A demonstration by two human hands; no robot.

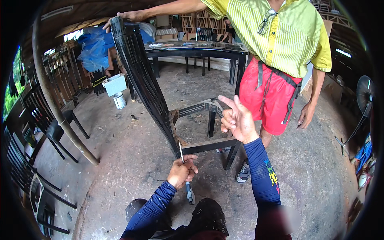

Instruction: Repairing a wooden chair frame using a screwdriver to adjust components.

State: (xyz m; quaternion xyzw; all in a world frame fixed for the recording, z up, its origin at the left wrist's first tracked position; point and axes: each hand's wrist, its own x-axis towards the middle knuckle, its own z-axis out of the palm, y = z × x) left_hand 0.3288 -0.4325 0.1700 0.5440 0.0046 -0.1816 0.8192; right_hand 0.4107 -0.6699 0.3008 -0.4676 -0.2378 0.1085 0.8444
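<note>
My left hand (182,172) is closed round a long thin pale rod (181,150), like a screwdriver; a grey tool end (190,193) shows below the fist. The rod points up toward the lower rear corner of a black wooden chair frame (140,76), which stands seatless with bare wood at the joints. My right hand (238,120) is raised palm up beside the frame, empty, index finger out and other fingers loosely bent. A person in a striped yellow shirt (276,40) and red shorts stands opposite, one hand (132,16) on the top of the chair back.
Black chairs (62,132) stand at the left by a slanting pole (64,120). A black table (192,50), blue plastic sheeting (92,52), a white box (115,86) and a metal can (120,101) are behind. A fan (364,96) stands right; another person (229,32) is far back.
</note>
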